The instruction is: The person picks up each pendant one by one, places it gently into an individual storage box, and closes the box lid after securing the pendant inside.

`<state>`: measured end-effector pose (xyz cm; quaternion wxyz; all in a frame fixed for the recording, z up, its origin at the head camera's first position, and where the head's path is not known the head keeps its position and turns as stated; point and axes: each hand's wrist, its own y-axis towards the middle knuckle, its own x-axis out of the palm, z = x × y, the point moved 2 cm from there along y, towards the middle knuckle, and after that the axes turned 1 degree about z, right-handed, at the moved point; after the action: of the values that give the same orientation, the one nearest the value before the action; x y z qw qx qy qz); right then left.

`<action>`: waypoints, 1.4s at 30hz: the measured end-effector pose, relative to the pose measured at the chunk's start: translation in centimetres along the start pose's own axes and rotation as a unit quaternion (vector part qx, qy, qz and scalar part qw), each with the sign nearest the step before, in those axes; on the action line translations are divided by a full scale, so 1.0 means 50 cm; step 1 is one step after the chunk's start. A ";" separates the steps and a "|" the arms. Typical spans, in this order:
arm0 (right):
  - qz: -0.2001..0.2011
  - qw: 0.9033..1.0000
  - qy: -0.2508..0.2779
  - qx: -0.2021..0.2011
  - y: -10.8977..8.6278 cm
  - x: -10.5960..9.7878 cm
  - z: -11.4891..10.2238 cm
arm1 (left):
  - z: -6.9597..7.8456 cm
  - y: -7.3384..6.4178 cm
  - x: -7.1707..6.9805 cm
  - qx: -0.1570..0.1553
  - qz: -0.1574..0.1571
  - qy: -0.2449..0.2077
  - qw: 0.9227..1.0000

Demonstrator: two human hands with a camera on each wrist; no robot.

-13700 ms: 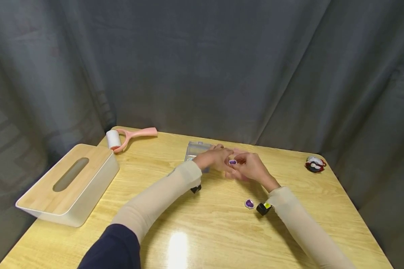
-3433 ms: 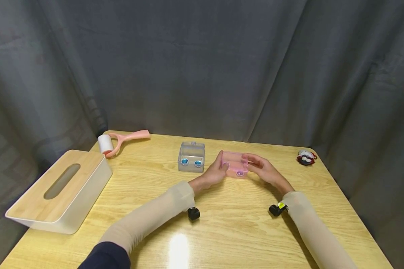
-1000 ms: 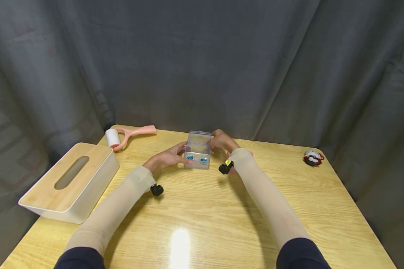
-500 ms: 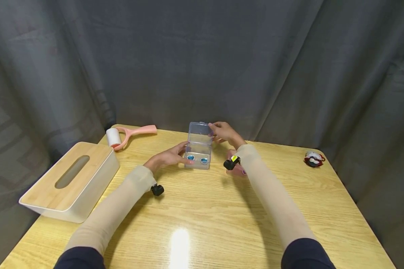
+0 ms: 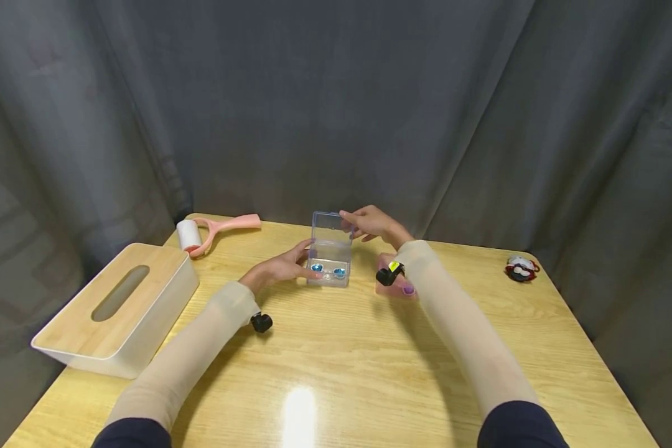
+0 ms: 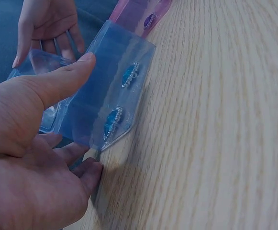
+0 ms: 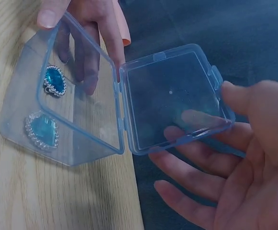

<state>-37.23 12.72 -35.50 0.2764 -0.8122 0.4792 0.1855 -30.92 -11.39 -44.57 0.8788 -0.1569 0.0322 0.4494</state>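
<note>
A small clear plastic box stands on the table with its hinged lid raised. Two blue gems with beaded silver rims, a nearer one and another, lie inside it. My left hand grips the box's left side, thumb across the front and fingers around the far side. With thumb and fingers, my right hand pinches the lid's upper right edge. To the right stands a pink clear box with a purple gem showing inside; my right wrist camera and sleeve hide part of it.
On the left sits a white tissue box with a wooden top. Behind it lies a pink-handled lint roller. A small red, black and white item rests near the right edge. Grey curtain hangs behind the table's back edge.
Purple gems, earlier in my right hand and on the table, went into the pink box. Both hands then moved left to the clear box, and my right hand has swung its lid further up.
</note>
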 end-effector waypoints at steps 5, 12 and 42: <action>-0.037 0.999 0.000 0.004 -0.004 -0.001 0.003 | 0.003 -0.001 0.006 -0.007 0.001 -0.016 1.000; -0.131 0.991 0.003 -0.004 -0.008 0.008 0.010 | 0.011 -0.007 0.004 0.001 0.010 -0.016 1.000; -0.065 0.974 -0.162 -0.141 -0.040 0.063 0.047 | -0.004 -0.007 0.006 0.022 -0.016 -0.012 1.000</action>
<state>-34.06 12.82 -38.57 0.2446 -0.8314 0.3433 0.3621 -30.45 -11.40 -44.76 0.8896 -0.1324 0.0286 0.4361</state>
